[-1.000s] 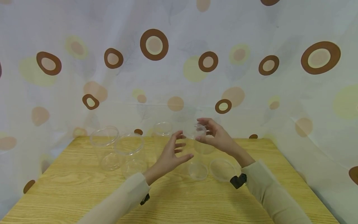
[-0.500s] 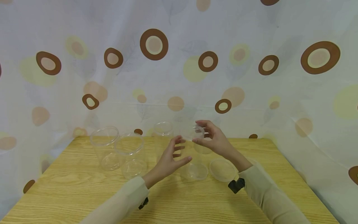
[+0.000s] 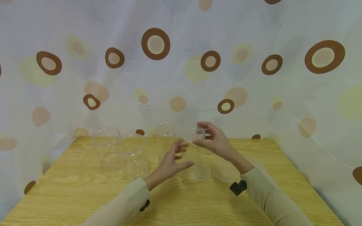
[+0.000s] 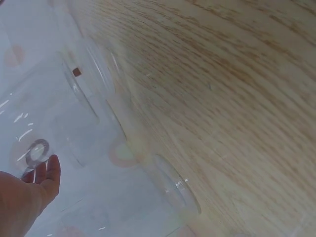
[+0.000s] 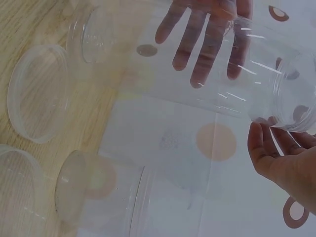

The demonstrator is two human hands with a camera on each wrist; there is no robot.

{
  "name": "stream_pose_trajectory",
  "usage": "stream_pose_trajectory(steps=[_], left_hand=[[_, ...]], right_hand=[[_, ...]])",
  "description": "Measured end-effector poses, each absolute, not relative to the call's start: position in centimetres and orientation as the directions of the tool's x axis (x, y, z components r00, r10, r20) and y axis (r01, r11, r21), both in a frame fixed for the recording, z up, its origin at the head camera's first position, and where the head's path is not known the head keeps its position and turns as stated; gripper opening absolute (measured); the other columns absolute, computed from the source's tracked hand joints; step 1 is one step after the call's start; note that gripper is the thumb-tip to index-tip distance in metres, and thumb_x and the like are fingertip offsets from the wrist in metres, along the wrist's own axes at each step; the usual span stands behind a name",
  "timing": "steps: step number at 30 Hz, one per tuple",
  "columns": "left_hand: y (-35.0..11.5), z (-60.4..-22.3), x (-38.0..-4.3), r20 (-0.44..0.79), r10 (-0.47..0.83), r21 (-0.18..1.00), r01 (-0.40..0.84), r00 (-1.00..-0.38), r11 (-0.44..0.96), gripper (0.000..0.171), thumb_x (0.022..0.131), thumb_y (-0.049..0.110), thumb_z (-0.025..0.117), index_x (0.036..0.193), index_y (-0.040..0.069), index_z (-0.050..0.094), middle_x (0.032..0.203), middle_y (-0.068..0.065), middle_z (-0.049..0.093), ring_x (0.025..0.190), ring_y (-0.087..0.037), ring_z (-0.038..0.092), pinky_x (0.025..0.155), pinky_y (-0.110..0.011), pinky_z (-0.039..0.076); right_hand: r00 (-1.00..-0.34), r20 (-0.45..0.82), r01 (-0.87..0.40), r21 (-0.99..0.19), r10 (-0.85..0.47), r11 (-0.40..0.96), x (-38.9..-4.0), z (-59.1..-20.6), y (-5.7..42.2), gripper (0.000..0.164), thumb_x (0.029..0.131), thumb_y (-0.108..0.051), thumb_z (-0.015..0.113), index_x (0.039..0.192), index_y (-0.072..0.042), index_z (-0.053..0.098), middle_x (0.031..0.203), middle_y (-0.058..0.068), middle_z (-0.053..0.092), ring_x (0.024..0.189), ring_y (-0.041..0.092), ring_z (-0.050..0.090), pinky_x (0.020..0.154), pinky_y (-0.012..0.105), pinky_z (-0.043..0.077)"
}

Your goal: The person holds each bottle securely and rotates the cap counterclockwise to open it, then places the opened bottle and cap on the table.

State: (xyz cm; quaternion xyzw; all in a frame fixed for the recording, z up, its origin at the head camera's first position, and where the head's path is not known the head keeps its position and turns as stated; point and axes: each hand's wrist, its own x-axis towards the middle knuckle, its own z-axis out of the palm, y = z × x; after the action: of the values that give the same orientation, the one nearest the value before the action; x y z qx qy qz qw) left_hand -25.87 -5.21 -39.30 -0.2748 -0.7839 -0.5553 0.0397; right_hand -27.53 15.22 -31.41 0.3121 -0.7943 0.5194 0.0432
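Observation:
A tall clear plastic jar (image 3: 190,157) stands nearly upright between my hands at mid-table. My left hand (image 3: 169,164) curves round its body from the left, thumb on the near side. Seen through the wall in the right wrist view, the left hand's fingers (image 5: 200,59) lie along the jar's far side. Up at the jar's mouth, my right hand (image 3: 217,141) grips the rim between thumb and fingers. The right wrist view shows those fingertips (image 5: 256,129) at the ridged neck (image 5: 284,98). The jar's base overlaps a clear lid (image 3: 204,173) in the head view.
Two wide clear containers (image 3: 130,153) (image 3: 106,146) stand at left, and another tall jar (image 3: 165,139) stands behind my left hand. Behind my right hand sits a shorter jar (image 5: 98,192). Clear lids (image 3: 225,172) lie to the right on the wooden table (image 3: 181,207). A patterned curtain (image 3: 181,78) hangs behind.
The held jar has shifted slightly left and down, with my right hand following its rim. My left hand has lowered a little, still around the body.

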Motion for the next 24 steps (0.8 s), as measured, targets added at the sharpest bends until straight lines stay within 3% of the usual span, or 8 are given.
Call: stream_pose_trajectory(steps=[7, 12, 17, 24], left_hand=[[-5.5, -39.3, -26.0, 0.368, 0.365, 0.851, 0.468, -0.856, 0.24, 0.077, 0.075, 0.03, 0.075, 0.137, 0.027, 0.028, 0.133, 0.003, 0.048, 0.118, -0.019, 0.049, 0.094, -0.043, 0.045], [-5.7, -39.2, -26.0, 0.386, 0.376, 0.841, 0.489, -0.842, 0.231, 0.076, 0.075, 0.028, 0.076, 0.136, 0.027, 0.03, 0.132, 0.001, 0.049, 0.116, -0.021, 0.05, 0.092, -0.044, 0.045], [-6.0, -39.2, -26.0, 0.385, 0.405, 0.846, 0.493, -0.83, 0.206, 0.077, 0.075, 0.018, 0.076, 0.136, 0.024, 0.03, 0.133, -0.006, 0.049, 0.116, -0.026, 0.05, 0.093, -0.047, 0.045], [-6.3, -37.7, -25.1, 0.368, 0.449, 0.872, 0.47, -0.814, 0.136, 0.077, 0.075, 0.006, 0.074, 0.138, 0.01, 0.029, 0.132, -0.016, 0.048, 0.115, -0.034, 0.052, 0.093, -0.054, 0.042]], right_hand=[[-0.794, 0.359, -0.533, -0.8, -0.491, 0.277, -27.7, -31.4, 15.5, 0.061, 0.082, -0.021, 0.068, 0.135, -0.015, 0.04, 0.133, 0.007, 0.045, 0.113, 0.029, 0.051, 0.094, 0.046, 0.043], [-0.786, 0.336, -0.531, -0.797, -0.519, 0.289, -27.9, -31.4, 15.8, 0.058, 0.083, -0.022, 0.068, 0.134, -0.017, 0.041, 0.131, 0.007, 0.047, 0.111, 0.026, 0.053, 0.092, 0.042, 0.045], [-0.768, 0.339, -0.539, -0.801, -0.544, 0.262, -28.0, -31.4, 15.9, 0.057, 0.082, -0.021, 0.069, 0.133, -0.014, 0.043, 0.13, 0.008, 0.048, 0.113, 0.028, 0.051, 0.095, 0.045, 0.042], [-0.747, 0.36, -0.56, -0.794, -0.558, 0.237, -28.1, -31.4, 16.0, 0.056, 0.081, -0.018, 0.07, 0.13, -0.011, 0.044, 0.129, 0.013, 0.048, 0.115, 0.03, 0.049, 0.097, 0.046, 0.039]])
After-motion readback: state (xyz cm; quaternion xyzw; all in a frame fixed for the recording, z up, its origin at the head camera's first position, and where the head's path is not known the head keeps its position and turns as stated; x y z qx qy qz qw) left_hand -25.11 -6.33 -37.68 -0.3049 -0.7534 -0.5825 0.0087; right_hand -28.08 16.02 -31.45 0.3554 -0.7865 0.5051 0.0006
